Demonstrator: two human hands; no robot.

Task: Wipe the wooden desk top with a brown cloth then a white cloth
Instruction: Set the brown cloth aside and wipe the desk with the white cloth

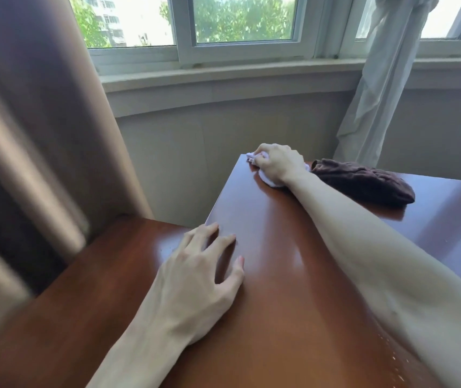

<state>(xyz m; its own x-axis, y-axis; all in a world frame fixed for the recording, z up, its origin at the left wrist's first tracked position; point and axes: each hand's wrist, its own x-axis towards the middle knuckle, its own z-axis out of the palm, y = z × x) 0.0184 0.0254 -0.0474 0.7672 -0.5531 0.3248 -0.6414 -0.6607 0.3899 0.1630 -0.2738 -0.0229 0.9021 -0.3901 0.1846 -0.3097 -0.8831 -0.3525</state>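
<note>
The glossy reddish wooden desk top [285, 275] fills the lower half of the head view. At its far left corner my right hand [278, 163] grips a bunched white cloth [268, 181] and presses it on the wood; most of the cloth is hidden under the hand. The brown cloth [363, 182] lies crumpled on the desk just right of that hand, touching the wrist area. My left hand [204, 278] rests on the desk near its left edge, fingers spread and straight, holding nothing.
A lower wooden surface [106, 275] adjoins the desk's left edge. A brown curtain [36, 130] hangs at the left, a pale sheer curtain [377, 102] behind the far right. Window and sill [223, 74] stand beyond the desk, with a gap to the wall.
</note>
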